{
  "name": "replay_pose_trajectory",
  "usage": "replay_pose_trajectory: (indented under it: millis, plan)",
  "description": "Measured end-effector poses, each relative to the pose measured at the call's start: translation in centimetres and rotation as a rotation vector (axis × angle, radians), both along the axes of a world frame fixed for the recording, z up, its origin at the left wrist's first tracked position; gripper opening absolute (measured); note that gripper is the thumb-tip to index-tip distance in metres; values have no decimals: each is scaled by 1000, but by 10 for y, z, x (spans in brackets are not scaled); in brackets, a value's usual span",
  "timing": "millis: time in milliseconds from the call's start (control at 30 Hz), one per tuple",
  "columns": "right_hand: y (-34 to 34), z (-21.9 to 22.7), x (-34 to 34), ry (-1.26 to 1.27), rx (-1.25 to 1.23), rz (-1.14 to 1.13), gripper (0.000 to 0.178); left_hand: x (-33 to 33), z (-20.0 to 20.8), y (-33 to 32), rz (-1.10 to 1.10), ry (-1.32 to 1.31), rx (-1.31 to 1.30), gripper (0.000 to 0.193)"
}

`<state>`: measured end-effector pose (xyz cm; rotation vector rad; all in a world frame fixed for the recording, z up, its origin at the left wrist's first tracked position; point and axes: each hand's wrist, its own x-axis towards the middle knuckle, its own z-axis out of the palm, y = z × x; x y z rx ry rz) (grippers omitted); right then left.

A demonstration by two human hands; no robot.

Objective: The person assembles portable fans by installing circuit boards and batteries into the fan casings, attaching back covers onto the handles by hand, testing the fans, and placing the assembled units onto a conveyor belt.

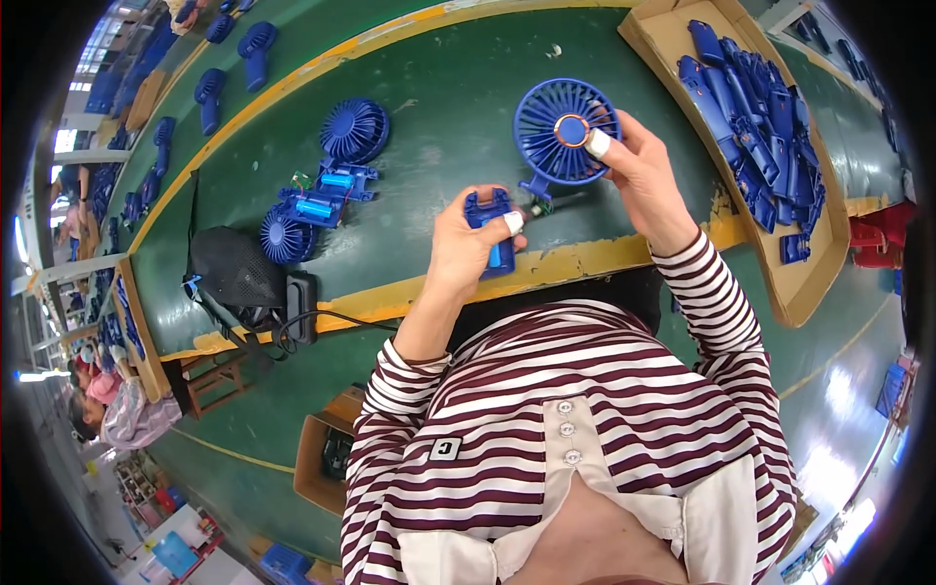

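My left hand [456, 242] is closed around a blue handle shell [500, 257], its thumb pressed on the shell's front. Between thumb and fingers of my right hand [645, 180] is a round blue fan head [542, 112] with a slatted grille and a copper-coloured ring at its centre. A small green circuit board [540, 207] hangs between the two parts, close to the left fingertips. Both thumbs wear white coverings. Left of my hands, two more blue fan heads [355, 131] lie on the table with opened handles holding light-blue batteries [337, 182].
At the right, a shallow cardboard box [795, 304] holds a pile of blue handle shells [760, 127]. A black mesh bag [237, 265] and a black device [301, 308] with a cable sit near the table's left front edge. Several blue fans [255, 57] stretch along the far left.
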<state>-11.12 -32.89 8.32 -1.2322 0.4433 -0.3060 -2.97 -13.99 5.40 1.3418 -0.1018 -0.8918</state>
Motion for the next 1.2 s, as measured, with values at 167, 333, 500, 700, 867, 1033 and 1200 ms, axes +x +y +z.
replay_pose_trajectory:
  millis: [167, 333, 500, 700, 867, 1033, 1200]
  plan:
    - [13, -12, 18, -41, -120, 131, 54, -7, 6, -2, -192, 32, -10, 29]
    - [-1, -23, 25, -3, -155, 312, 47, -8, 8, 1, -221, -27, -10, 30]
    - [-7, -30, 25, 35, -117, 319, 43, -12, 7, -1, -188, -123, -27, 30]
    - [-8, -25, 31, 46, -67, 368, 45, -10, 2, -4, -106, -140, 1, 21]
    - [1, -41, 7, -49, -416, 166, 40, 4, 9, 6, -37, 104, -215, 26]
    - [30, -41, -10, -412, -1267, -31, 29, 5, 4, 1, 39, 222, -223, 30]
    - [43, -24, 6, -548, -1300, -43, 26, -8, -4, -8, -1, 236, -125, 19]
